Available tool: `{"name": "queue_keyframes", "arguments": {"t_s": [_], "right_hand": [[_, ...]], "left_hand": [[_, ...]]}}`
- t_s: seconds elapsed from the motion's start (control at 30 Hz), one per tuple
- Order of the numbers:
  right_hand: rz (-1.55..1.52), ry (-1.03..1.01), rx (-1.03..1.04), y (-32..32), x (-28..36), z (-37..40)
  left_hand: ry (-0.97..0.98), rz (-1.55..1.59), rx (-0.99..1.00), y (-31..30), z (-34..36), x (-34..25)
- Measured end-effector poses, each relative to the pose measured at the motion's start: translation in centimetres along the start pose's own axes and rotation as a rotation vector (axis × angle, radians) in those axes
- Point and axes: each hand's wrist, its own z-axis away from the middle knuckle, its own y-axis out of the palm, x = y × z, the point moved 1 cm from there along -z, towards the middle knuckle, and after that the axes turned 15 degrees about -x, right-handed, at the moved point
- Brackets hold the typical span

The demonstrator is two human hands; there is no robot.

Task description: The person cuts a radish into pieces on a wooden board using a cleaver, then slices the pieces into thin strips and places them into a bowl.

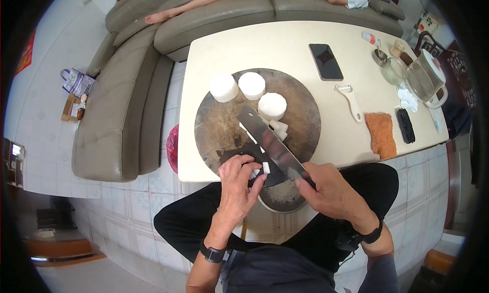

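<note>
My right hand (328, 190) grips the handle of a cleaver (272, 144), its wide blade slanting up and left over the round wooden cutting board (216, 132). At the board's near edge my left hand (237, 181) is closed, with its fingertips on a small piece of white radish (266, 167). Several cut radish strips (278, 129) lie beside the blade, partly covered by it. Three thick radish chunks stand on the far half of the board: a left one (224, 87), a middle one (252, 85) and a right one (272, 106).
Below the table edge, between my knees, is a round metal-rimmed bowl (282, 197). On the table's right lie a phone (326, 62), a white peeler (349, 100), an orange cloth (380, 135), a black case (405, 126) and a clear pitcher (427, 78). A person lies on the sofa (216, 25).
</note>
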Motion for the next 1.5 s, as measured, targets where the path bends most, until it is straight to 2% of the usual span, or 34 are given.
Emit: {"name": "queue_keyframes", "arguments": {"t_s": [0.3, 0.37, 0.43, 0.57, 0.77, 0.97, 1.33, 1.5], "right_hand": [[0.017, 0.021, -0.019, -0.4, -0.1, 0.9], [0.018, -0.003, -0.03, -0.4, 0.0, 1.6], [-0.037, 0.084, 0.018, -0.6, 0.7, 2.5], [0.02, 0.087, 0.085, -1.0, 1.0, 3.7], [0.13, -0.034, 0.03, -0.6, 0.9, 3.9], [0.246, -0.068, 0.153, -0.6, 1.5, 3.9], [0.448, -0.188, 0.338, 0.1, 2.7, 3.8], [0.464, -0.319, 0.242, 2.1, 2.5, 1.8]], "left_hand": [[0.021, 0.06, -0.023, -0.3, -0.5, -0.4], [0.094, 0.05, -0.015, -0.1, -0.7, -0.2], [0.115, 0.073, -0.018, 0.2, -0.8, 0.0], [0.118, 0.099, -0.073, 0.6, -0.7, 0.1], [0.094, 0.047, -0.22, 1.5, -0.1, 0.0], [0.177, 0.056, -0.209, 1.1, 0.0, 0.4], [0.155, 0.055, -0.18, 1.0, 0.9, 1.2], [0.169, 0.062, -0.202, 1.2, 0.6, 0.9]]}}
